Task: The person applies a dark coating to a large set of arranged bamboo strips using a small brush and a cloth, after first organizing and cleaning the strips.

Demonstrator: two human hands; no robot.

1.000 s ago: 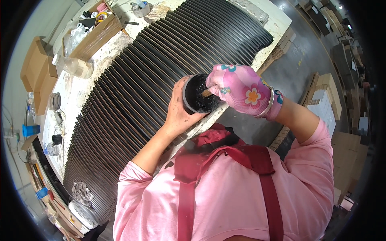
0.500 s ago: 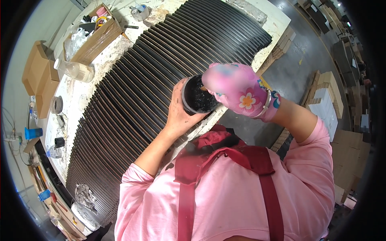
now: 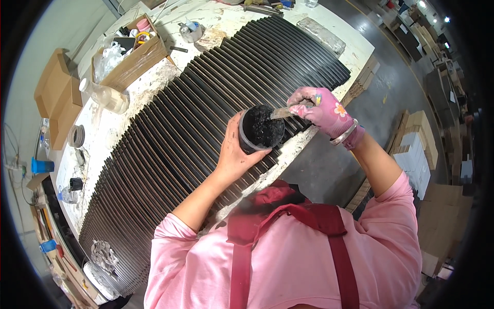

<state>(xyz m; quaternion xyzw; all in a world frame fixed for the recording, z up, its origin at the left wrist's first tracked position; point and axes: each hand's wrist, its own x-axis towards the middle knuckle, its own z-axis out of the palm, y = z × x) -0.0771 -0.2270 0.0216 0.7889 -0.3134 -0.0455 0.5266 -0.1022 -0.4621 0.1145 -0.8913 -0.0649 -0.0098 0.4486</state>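
Observation:
My left hand (image 3: 232, 154), bare and smudged with dark spots, is wrapped round a black cup (image 3: 246, 138) over the near edge of the boards. Glossy black paint-like stuff (image 3: 261, 126) coats its inside. In a pink flowered glove, my right hand (image 3: 323, 112) grips a flat, pale stick-like tool (image 3: 281, 113). The tool's far end reaches over the cup's rim into the black stuff, which hides its tip. Beneath both hands lies a long row of narrow black boards (image 3: 170, 129), packed side by side across the table.
The stained white table (image 3: 149, 77) holds a cardboard box of supplies (image 3: 135, 64), a clear bottle (image 3: 109, 98), a tape roll (image 3: 76, 136), a small tub (image 3: 190, 32) and a crumpled rag (image 3: 104, 256). An open carton (image 3: 57, 103) stands left. Stacked cardboard (image 3: 414, 139) is beyond the right aisle.
My right hand has drawn back rightward from the cup, so the tool now shows. The cup in my left hand has shifted slightly right, and the whole view has tilted a little.

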